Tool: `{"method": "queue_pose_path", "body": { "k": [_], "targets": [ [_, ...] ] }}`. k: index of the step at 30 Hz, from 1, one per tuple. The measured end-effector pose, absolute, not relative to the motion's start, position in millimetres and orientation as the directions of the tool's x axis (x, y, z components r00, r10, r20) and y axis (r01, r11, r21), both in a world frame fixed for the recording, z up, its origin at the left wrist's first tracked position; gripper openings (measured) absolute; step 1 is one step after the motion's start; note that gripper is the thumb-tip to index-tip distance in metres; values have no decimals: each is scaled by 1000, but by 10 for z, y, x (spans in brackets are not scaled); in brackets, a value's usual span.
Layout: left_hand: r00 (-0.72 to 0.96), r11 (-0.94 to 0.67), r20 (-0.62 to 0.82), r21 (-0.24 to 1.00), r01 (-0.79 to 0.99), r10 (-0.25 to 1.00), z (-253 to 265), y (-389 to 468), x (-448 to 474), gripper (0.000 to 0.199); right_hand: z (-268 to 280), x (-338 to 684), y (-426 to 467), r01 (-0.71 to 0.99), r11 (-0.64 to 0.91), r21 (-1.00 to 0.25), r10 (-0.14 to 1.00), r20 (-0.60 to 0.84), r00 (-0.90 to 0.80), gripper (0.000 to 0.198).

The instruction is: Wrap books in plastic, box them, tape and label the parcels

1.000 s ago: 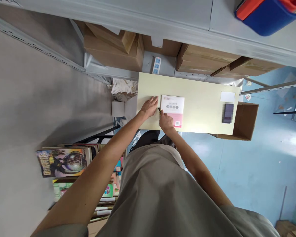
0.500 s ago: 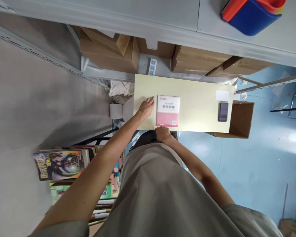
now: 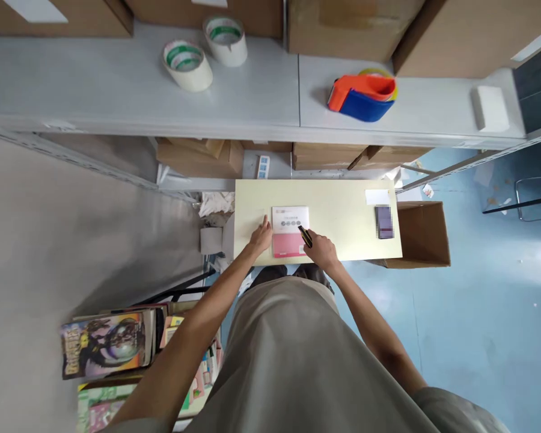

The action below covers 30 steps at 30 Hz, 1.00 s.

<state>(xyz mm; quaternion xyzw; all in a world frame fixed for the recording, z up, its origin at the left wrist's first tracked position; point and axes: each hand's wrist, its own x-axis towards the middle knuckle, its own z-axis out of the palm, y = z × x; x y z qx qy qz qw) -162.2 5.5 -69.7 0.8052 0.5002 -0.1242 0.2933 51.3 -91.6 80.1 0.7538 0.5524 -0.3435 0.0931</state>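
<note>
A pink and white book (image 3: 289,245) lies flat on a pale yellow board (image 3: 342,204). At its left edge my left hand (image 3: 262,236) rests on the board, index finger stretched forward and nothing gripped. My right hand (image 3: 323,249) is closed around a black and yellow utility knife (image 3: 305,237). The knife points up and left, over the book's right side. Whether its tip touches the cover, I cannot tell. A thin, clear-looking strip beside my left hand is too faint to name.
A dark phone (image 3: 385,222) and white paper (image 3: 377,196) lie on the board's right end. An open carton (image 3: 424,234) stands beyond. The shelf above bears tape rolls (image 3: 188,66) and an orange and blue tape dispenser (image 3: 364,96). Stacked books (image 3: 106,346) are at lower left.
My right hand has moved from the board's front edge to the book's right side, and the knife now shows in it. The view has tilted up, revealing more of the shelf.
</note>
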Motion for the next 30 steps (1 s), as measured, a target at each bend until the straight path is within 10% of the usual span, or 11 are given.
{"method": "queue_pose_path", "body": {
  "k": [8,17,30],
  "targets": [
    [577,-401,-204,539,740,791,99,157,-781,42,1398,1596,-521,817,-324,-478,946,-159,282,64],
    [575,-660,387,636,400,721,1597,745,730,35,1984,2873,390,836,-210,-507,865,302,400,42],
    [503,-661,450,631,406,738,1822,1102,1546,38,1757,3825,1515,886,-192,-422,933,201,298,38]
  ]
}}
